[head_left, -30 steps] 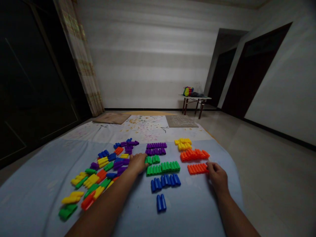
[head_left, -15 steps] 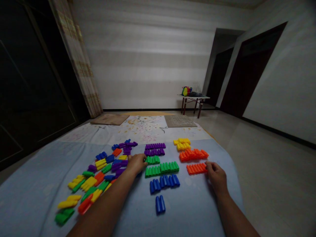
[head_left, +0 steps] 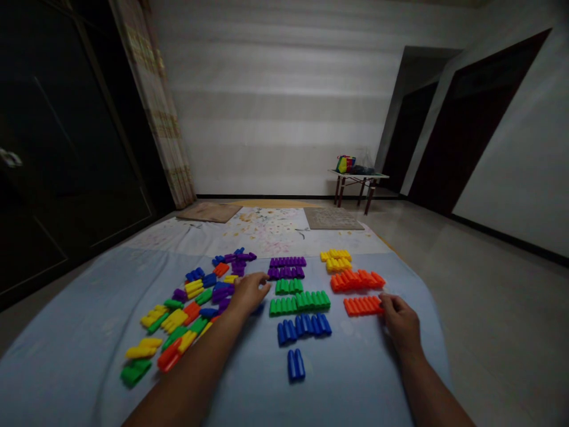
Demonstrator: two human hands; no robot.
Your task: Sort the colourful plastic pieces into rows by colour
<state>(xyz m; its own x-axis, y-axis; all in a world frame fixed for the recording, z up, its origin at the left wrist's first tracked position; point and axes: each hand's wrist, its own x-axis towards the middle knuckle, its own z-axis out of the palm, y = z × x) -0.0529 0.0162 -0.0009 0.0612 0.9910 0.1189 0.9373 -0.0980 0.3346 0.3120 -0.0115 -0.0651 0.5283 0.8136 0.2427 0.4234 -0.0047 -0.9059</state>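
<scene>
My left hand [head_left: 249, 293] is just left of a short green row of bullet-shaped plastic blocks [head_left: 288, 287]. Its thumb and forefinger are apart, and a small gap separates them from that row. My right hand [head_left: 401, 320] pinches the right end of an orange block row [head_left: 362, 306] lying on the cloth. Above it is another, unevenly joined orange row [head_left: 357, 280]. Between my hands lie purple rows [head_left: 287, 262], a longer green row [head_left: 300, 303], a blue row [head_left: 304, 328] and a blue pair [head_left: 296, 365]. Yellow blocks [head_left: 336, 260] sit farther back.
A loose pile of mixed-colour blocks [head_left: 184, 320] spreads on the left, partly behind my left forearm. The light blue cloth [head_left: 355, 379] covers the table. Two flat boards [head_left: 333, 218] lie at the far edge. A small table [head_left: 359, 175] with a colourful bag stands beyond.
My left hand has let go of the short green row and drawn slightly left of it, fingers parting. My right hand stays at the orange row. The whole view has shifted slightly.
</scene>
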